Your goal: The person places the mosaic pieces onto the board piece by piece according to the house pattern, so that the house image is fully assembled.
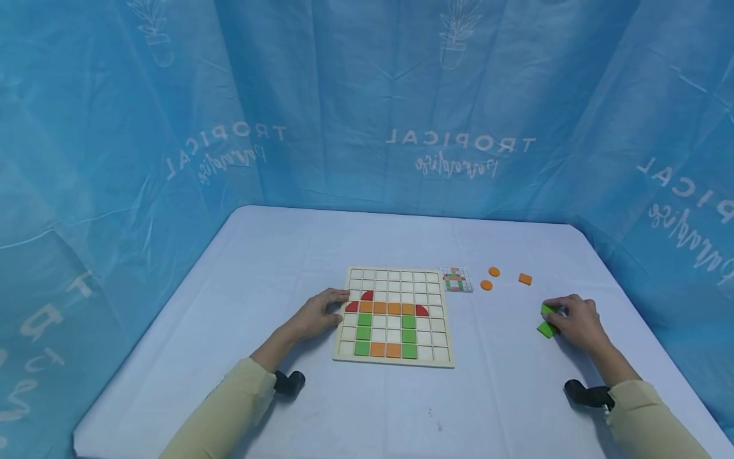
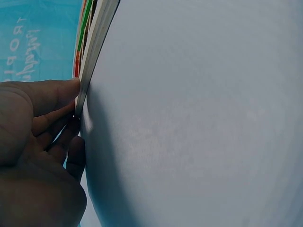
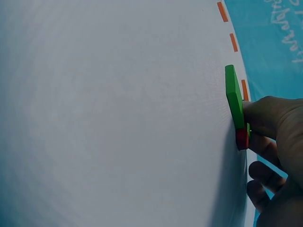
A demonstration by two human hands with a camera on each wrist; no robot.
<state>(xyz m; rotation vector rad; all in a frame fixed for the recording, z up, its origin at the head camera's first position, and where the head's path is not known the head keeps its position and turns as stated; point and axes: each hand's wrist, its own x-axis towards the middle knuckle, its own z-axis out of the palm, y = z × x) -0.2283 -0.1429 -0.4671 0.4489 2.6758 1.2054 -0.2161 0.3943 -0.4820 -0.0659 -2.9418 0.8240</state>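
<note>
A square wooden grid board [image 1: 424,364] lies on the table, holding a pattern of green, orange and red tiles. At its left edge, my left hand [image 1: 314,313] rests thumb and fingertips against the frame, with a gap between them. In the left wrist view, the thumb tip meets the board's side [image 2: 93,56]. Off to the right, my right hand [image 1: 576,319] pinches green tiles [image 1: 546,329] near the tabletop. The right wrist view has one green tile [image 3: 233,97] by the thumb and a small red piece [image 3: 242,139] below it; the other fingers are partly hidden.
A small pattern card [image 1: 457,279] lies at the board's upper right corner. Two orange discs [image 1: 494,271] and an orange square tile [image 1: 525,279] lie between card and right hand. A blue printed curtain [image 1: 355,95] surrounds the white table [image 1: 275,255].
</note>
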